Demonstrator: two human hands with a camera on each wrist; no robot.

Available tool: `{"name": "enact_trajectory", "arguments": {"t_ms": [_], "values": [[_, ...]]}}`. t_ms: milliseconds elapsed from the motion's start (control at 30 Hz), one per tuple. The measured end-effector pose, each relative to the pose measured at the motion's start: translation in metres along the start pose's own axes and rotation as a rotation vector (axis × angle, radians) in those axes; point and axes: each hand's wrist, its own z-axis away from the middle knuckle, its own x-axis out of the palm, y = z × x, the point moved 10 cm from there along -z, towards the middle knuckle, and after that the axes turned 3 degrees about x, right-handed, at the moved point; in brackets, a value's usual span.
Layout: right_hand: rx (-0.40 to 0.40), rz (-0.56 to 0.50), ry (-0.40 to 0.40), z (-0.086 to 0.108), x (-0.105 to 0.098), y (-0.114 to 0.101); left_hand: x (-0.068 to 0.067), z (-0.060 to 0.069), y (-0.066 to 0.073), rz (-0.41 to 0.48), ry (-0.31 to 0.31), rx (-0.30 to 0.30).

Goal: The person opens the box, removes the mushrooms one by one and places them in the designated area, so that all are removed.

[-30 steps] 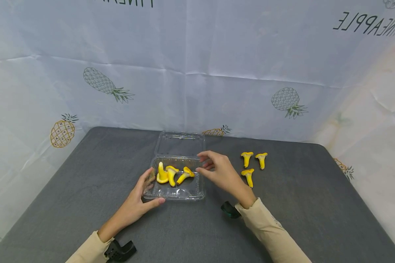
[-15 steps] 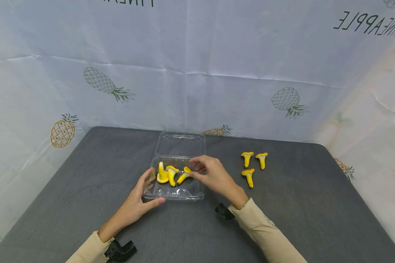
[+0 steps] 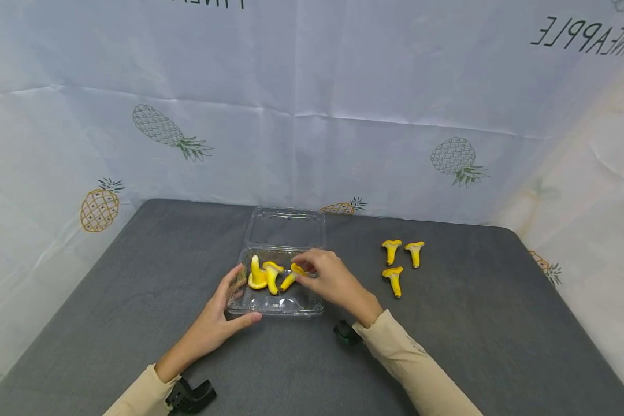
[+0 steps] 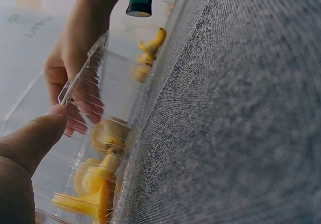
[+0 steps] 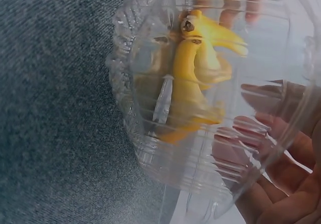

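A clear plastic clamshell container [image 3: 304,309] stands on the table with its lid [image 3: 286,228] folded back. Inside lie three yellow chanterelle mushrooms: a left one [image 3: 257,277], a middle one [image 3: 273,278] and a right one [image 3: 287,282]. My left hand [image 3: 213,323] holds the container's near left corner, thumb on the front rim [image 4: 62,101] and fingers at the left side. My right hand [image 3: 335,283] reaches in over the right side, thumb and fingers spread around the right mushroom's cap. In the right wrist view a gap shows between those fingers [image 5: 246,133] and the mushroom [image 5: 185,88].
Three more mushrooms rest on the grey table [image 3: 473,323] to the right: two behind [image 3: 391,251] [image 3: 415,253] and a single mushroom [image 3: 393,281] in front. A white cloth [image 3: 291,156] printed with pineapples hangs behind and beside the table.
My right hand has moved left and further into the container, from its right edge to above the right mushroom. The left hand, container and mushrooms have stayed put.
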Motion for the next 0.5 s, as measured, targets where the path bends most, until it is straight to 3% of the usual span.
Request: {"name": "enact_trajectory", "arguments": {"t_ms": [333, 500], "values": [[-0.030, 0.098, -0.066, -0.006, 0.011, -0.005, 0.001, -0.001, -0.002, 0.014, -0.001, 0.021], [-0.078, 0.166, -0.043, -0.006, 0.013, -0.009, 0.000, -0.001, -0.002, 0.009, 0.004, 0.026]]}}
